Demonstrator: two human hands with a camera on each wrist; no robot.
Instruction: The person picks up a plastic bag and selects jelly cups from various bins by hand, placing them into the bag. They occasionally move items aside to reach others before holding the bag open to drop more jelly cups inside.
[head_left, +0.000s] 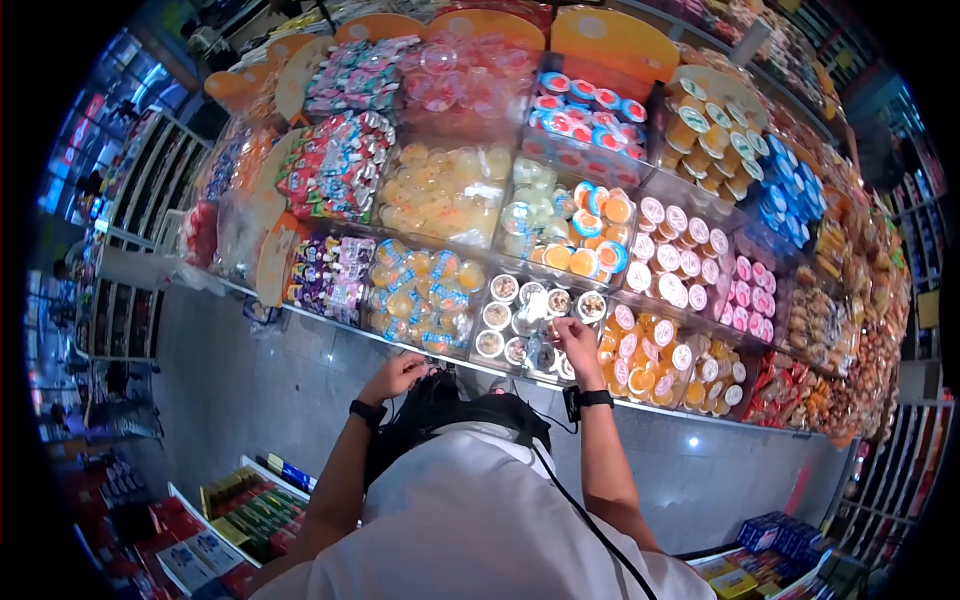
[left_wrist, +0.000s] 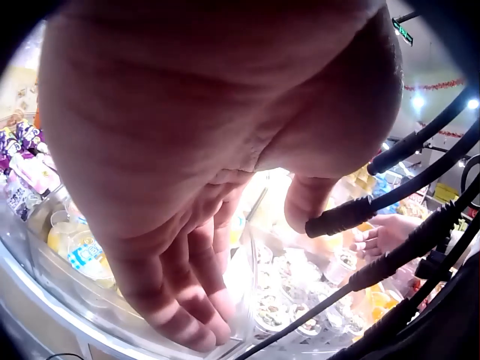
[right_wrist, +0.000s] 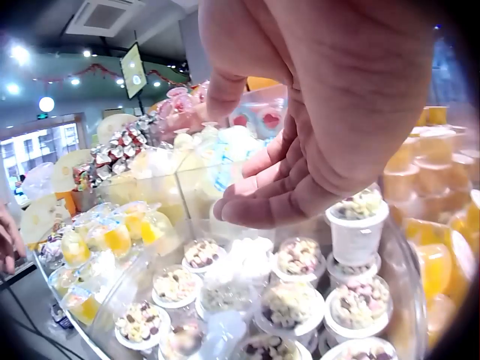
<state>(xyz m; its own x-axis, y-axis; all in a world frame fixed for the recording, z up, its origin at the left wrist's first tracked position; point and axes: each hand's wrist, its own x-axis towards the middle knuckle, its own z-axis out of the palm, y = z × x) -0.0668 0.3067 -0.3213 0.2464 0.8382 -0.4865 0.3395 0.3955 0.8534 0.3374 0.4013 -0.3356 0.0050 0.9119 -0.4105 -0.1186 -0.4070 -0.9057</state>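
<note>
My right hand (head_left: pixel 577 352) hovers over a clear bin of small white cups (head_left: pixel 497 317) with speckled, grain-like tops. In the right wrist view, the fingers (right_wrist: pixel 262 206) are loosely bent above the cups, with nothing between them and the thumb. Below lie the cups (right_wrist: pixel 289 307), several stacked, with pale plastic spoon-like pieces (right_wrist: pixel 225 330) among them. My left hand (head_left: pixel 398 374) hangs relaxed at the counter's front edge, near a bin of yellow jelly cups (head_left: pixel 425 290) with blue labels. Its fingers (left_wrist: pixel 199 277) curve loosely downward and hold nothing.
Orange jelly cups (head_left: pixel 645 350) fill the bin to the right. Pink-lidded cups (head_left: pixel 680 250) and purple packets (head_left: pixel 325 270) occupy other bins, split by clear dividers. Black cables (left_wrist: pixel 405 247) run beside the left wrist. Boxed goods (head_left: pixel 250 510) sit on low shelves behind.
</note>
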